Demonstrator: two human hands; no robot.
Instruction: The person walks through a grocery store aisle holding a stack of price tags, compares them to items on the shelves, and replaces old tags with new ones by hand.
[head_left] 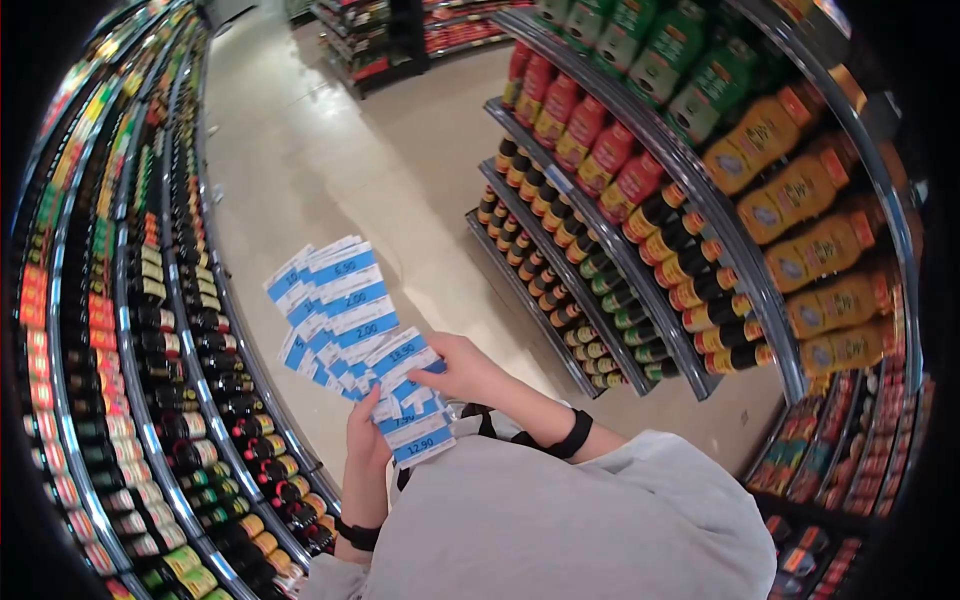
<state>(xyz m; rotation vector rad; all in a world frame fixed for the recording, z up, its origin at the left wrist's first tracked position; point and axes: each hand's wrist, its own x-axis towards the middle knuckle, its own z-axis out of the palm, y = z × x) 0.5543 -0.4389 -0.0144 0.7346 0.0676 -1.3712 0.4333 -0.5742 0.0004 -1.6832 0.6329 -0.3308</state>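
Note:
Blue and white price labels point(350, 300) fan out in overlapping strips in front of the body, with printed numbers such as 6.90, 2.00 and 12.90. My left hand point(368, 432) holds the lower left side of the bunch, its thumb against the labels. From the right, my right hand point(462, 368) pinches a label point(402, 352) reading 18.90, lying over the others. Both hands are close together, and a black band circles each wrist or forearm. The undersides of the labels and some fingers are hidden.
Shelves of dark bottles point(180, 400) curve along the left. On the right, a shelf unit point(640, 110) carries green, red and yellow bottles above smaller dark jars. Pale floor point(290, 150) runs between them, and a darker display stand point(365, 45) is at the far end.

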